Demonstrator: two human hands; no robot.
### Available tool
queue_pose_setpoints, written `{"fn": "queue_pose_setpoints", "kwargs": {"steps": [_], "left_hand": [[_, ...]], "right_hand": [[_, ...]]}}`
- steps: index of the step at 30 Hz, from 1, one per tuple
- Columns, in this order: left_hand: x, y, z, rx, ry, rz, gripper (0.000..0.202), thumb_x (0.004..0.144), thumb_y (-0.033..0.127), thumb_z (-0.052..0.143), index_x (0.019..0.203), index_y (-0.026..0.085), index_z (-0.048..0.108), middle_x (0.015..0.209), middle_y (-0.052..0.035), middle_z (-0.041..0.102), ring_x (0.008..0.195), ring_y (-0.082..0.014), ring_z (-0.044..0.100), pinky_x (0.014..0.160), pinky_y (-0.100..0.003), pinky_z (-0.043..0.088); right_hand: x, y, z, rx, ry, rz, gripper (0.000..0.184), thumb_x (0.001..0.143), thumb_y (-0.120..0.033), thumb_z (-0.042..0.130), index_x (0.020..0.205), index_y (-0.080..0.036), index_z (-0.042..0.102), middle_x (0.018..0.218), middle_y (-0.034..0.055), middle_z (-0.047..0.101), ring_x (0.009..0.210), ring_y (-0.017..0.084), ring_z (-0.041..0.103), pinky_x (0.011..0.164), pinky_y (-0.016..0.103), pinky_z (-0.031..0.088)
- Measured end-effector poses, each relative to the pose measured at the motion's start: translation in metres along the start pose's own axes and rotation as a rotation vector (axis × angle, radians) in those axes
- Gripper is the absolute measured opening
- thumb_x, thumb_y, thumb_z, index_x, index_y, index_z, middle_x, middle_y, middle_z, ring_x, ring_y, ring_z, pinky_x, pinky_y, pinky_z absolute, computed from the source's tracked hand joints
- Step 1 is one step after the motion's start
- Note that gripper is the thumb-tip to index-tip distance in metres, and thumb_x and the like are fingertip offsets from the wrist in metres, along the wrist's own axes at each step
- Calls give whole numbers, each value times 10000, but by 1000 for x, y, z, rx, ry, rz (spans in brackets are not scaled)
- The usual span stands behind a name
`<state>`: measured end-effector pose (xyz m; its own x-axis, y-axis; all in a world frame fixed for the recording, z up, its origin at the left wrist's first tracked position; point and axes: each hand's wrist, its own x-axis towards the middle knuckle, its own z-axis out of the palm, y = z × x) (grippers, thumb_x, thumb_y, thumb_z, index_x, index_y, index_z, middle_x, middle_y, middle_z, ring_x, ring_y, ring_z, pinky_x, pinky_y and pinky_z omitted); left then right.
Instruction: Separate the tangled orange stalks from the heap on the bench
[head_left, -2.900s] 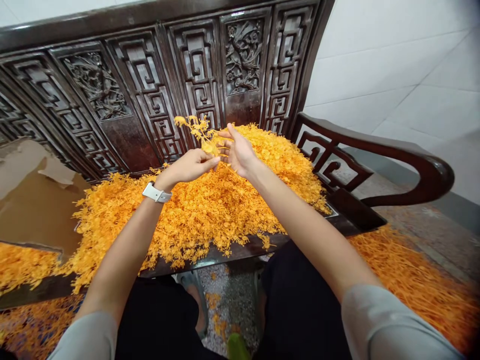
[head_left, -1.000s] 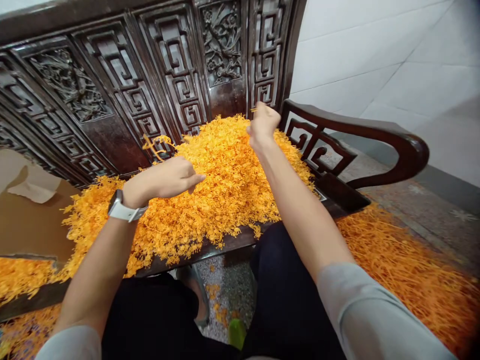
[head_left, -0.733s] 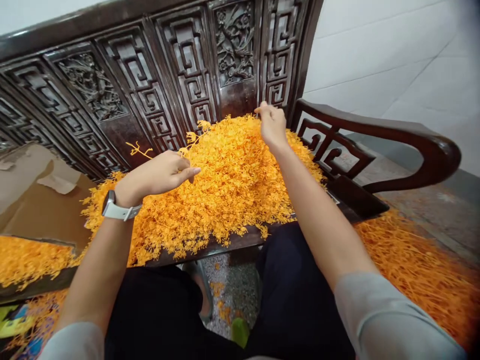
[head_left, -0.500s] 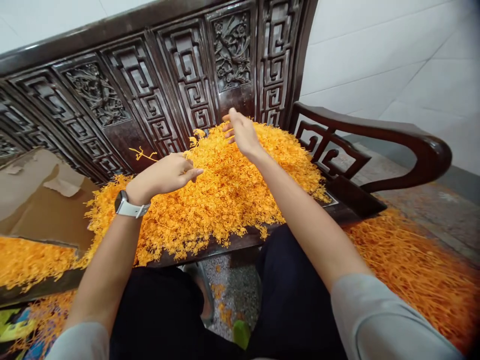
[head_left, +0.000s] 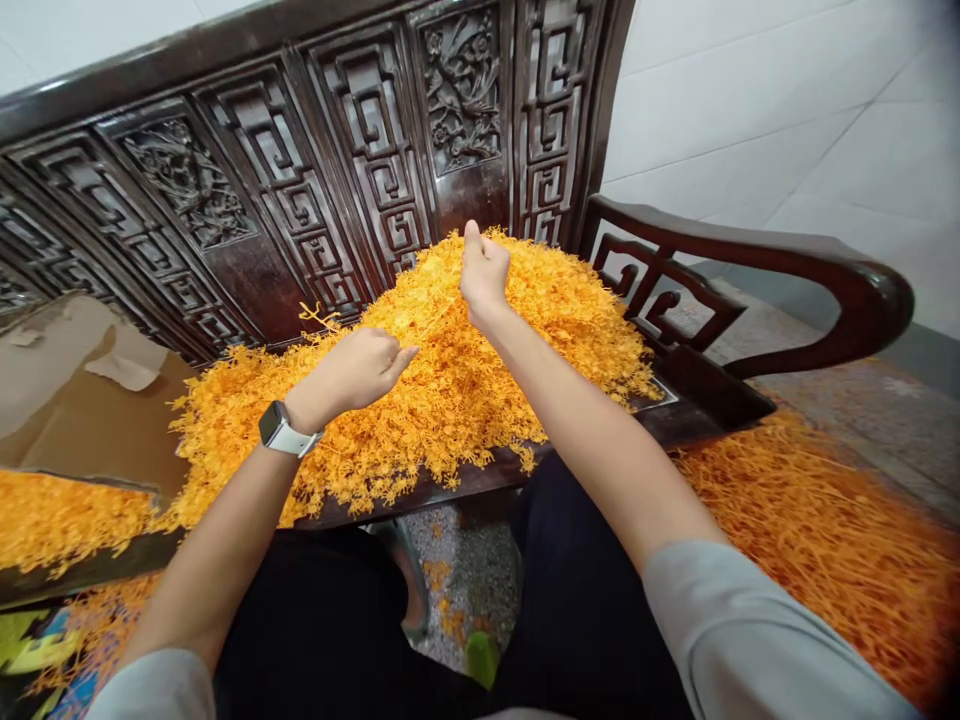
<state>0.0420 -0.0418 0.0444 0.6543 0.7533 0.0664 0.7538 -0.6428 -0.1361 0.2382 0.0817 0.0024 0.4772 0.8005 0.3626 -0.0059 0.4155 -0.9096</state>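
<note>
A large heap of orange branched plastic sprigs (head_left: 450,400) covers the seat of a dark wooden bench. Over the heap's left side, my left hand (head_left: 360,368), with a watch on its wrist, is closed on an orange branched plastic sprig (head_left: 319,318); forked ends stick out beyond the knuckles. My right hand (head_left: 484,265) is closed in a fist, thumb upward, above the top of the heap. A thin orange strand seems to stretch between the two hands; the fingers hide how each end is held.
The carved bench back (head_left: 375,150) rises behind the heap, with a curved armrest (head_left: 795,270) on the right. A torn cardboard box (head_left: 112,400) stands at left. More orange strands (head_left: 810,530) lie low on the right. A tiled wall (head_left: 750,90) is behind.
My right hand has gone from open fingers to a closed fist. My left hand has moved slightly right and down, still with the sprig in it.
</note>
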Motion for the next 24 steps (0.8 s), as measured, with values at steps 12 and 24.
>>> {"fn": "queue_pose_setpoints", "kwargs": {"steps": [12, 24], "left_hand": [[-3, -30, 15, 13, 73, 21, 580, 1150, 461, 239, 654, 228, 430, 710, -80, 592, 704, -208, 504, 855, -417, 447], [-63, -129, 38, 36, 91, -205, 527, 1102, 445, 323, 664, 230, 523, 734, -121, 654, 761, -260, 547, 835, -417, 421]], "right_hand": [[25, 25, 15, 113, -69, -6, 690, 969, -857, 441, 668, -270, 239, 630, -45, 209, 564, 120, 351, 547, 277, 277], [89, 37, -66, 10, 73, 175, 596, 1132, -563, 174, 589, -322, 220, 471, -75, 200, 433, 78, 286, 570, 390, 282]]}}
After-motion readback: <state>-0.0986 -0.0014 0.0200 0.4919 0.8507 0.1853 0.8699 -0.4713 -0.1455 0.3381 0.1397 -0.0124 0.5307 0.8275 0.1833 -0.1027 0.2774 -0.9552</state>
